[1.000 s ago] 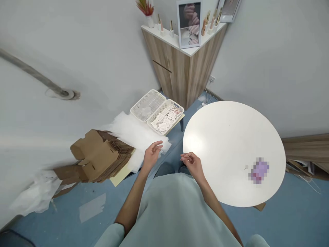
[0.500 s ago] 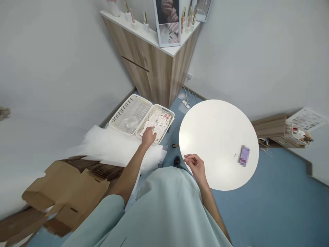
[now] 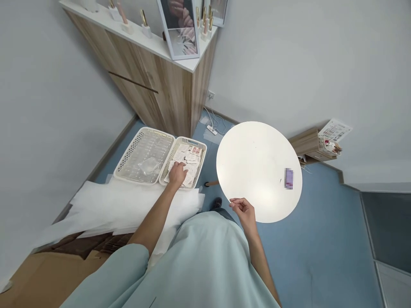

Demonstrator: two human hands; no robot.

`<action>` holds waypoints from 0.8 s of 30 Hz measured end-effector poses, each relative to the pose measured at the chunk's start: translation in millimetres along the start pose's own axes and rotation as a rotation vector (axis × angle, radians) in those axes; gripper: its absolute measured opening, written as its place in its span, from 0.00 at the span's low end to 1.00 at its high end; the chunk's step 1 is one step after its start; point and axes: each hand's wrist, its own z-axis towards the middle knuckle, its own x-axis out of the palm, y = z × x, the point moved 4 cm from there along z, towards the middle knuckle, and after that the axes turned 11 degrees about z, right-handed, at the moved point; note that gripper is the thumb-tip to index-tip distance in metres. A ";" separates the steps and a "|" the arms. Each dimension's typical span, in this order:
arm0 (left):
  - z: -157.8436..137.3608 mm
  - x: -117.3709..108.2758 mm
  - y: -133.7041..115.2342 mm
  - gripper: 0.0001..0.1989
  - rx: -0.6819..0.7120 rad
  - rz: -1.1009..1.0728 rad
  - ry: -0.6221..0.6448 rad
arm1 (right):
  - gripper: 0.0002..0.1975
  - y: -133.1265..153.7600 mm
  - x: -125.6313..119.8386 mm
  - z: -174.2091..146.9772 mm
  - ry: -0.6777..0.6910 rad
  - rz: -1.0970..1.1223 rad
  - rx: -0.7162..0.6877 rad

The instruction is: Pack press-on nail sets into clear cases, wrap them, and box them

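Observation:
My left hand [image 3: 177, 174] reaches into the smaller white basket [image 3: 201, 167], fingers bent and slightly apart, touching the flat white cards or packets [image 3: 192, 159] piled there. A packet with red print [image 3: 196, 150] lies at the far end of the pile. Over the near left edge of the round white table [image 3: 257, 158], my right hand [image 3: 245, 211] is closed in a pinch. Whatever is between those fingertips, if anything, is too small to make out.
Left of the smaller basket stands a larger white basket [image 3: 117, 172] with clear plastic inside. White foam sheets [image 3: 112, 201] and brown cardboard [image 3: 61, 273] lie nearer me. A pixelated purple object [image 3: 289, 179] is on the table. Beyond, a wooden cabinet [image 3: 173, 94] stands by a power strip [image 3: 211, 129].
The view has turned, so the cabinet, baskets and table sit further left. My left hand stays among the cards with small finger movement. My right hand keeps its pinch.

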 end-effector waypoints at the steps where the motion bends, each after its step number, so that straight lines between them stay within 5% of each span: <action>1: 1.5 -3.9 1.2 0.16 0.004 -0.015 -0.005 | 0.15 1.7 1.0 -0.1 -0.002 -0.002 -0.007; 9: 8.9 -30.8 3.1 0.14 0.024 -0.048 -0.042 | 0.14 11.5 4.5 11.4 0.099 0.015 -0.037; 24: -2.7 -11.1 -21.0 0.22 -0.069 0.267 0.124 | 0.13 14.6 -59.4 32.6 0.232 0.080 -0.059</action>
